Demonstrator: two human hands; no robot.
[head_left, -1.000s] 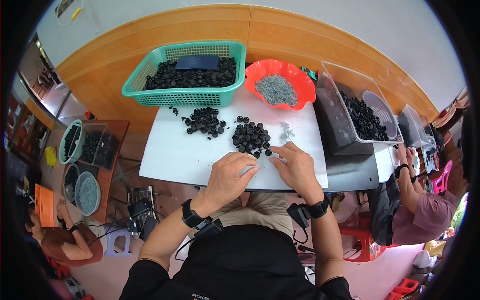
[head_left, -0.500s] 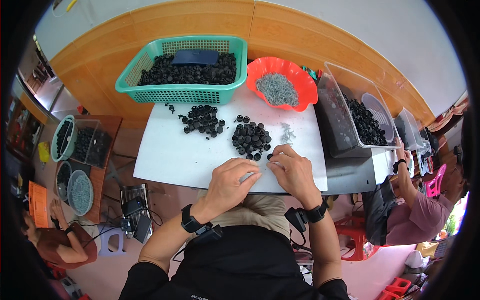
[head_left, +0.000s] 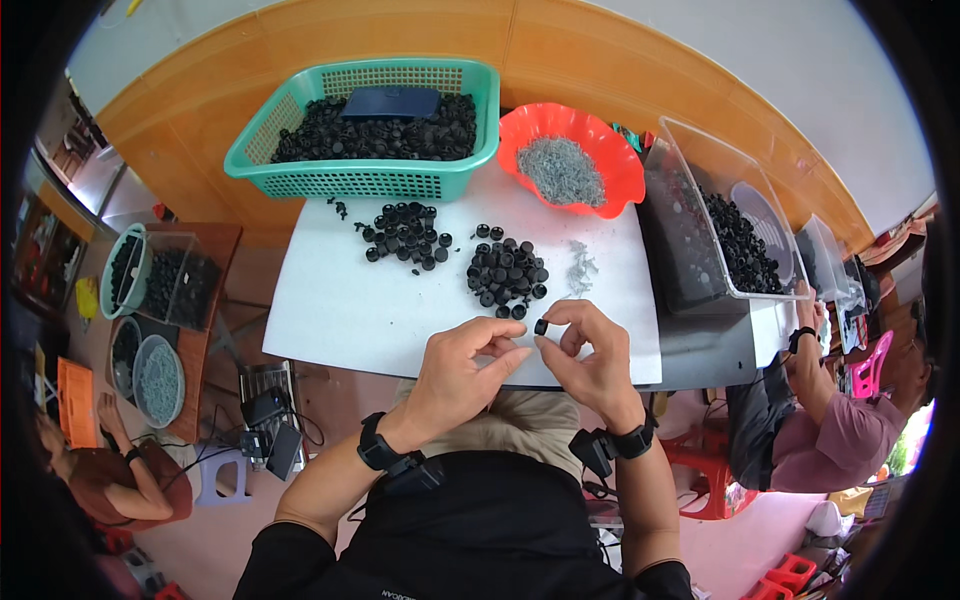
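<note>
One small black cap (head_left: 541, 326) sits pinched at the fingertips of the right hand (head_left: 590, 362), held just above the near edge of the white table (head_left: 330, 310). The left hand (head_left: 462, 368) closes in from the other side, its fingertips pressed together against the cap; whether they carry one of the little grey screws is too small to tell. It reads as the fitting step, one piece being joined to one cap, right in front of the person's chest.

Just beyond the hands lies a tight cluster of black caps (head_left: 507, 277), with a looser scatter of black caps (head_left: 403, 233) to its left and a few grey screws (head_left: 580, 265) to its right. Further back stand a teal basket (head_left: 300, 160) heaped with black parts, a red bowl (head_left: 625, 180) of grey screws, and a clear bin (head_left: 700, 160) of more black pieces.

My read: the next move calls for steady, fine alignment between the two fingertips before pressing home.
</note>
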